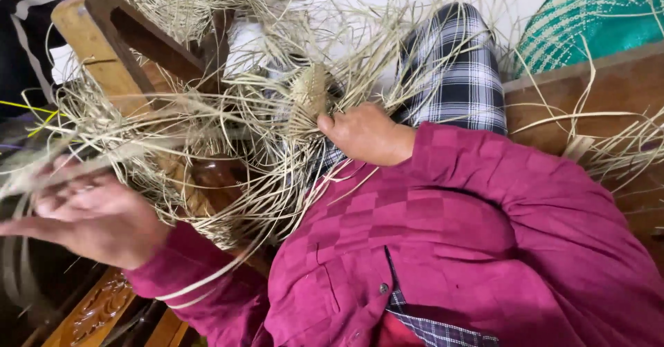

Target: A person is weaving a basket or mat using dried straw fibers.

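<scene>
My right hand (366, 136) rests on my lap and grips the base of a small woven straw piece (310, 90), thumb against it. Long loose straw strands (207, 146) fan out from that piece in all directions. My left hand (90, 216) is at the lower left, blurred by motion, with a bundle of the strands (28, 174) running across its fingers. Both arms are in magenta checked sleeves (470, 202). My leg in black and white plaid (460, 70) lies beyond the woven piece.
A wooden frame (97, 36) stands at the upper left with more woven straw (159, 1) behind it. A wooden board (588, 91) runs along the right, a teal woven item (595, 15) above it. Carved wooden furniture (97, 312) shows at the bottom left.
</scene>
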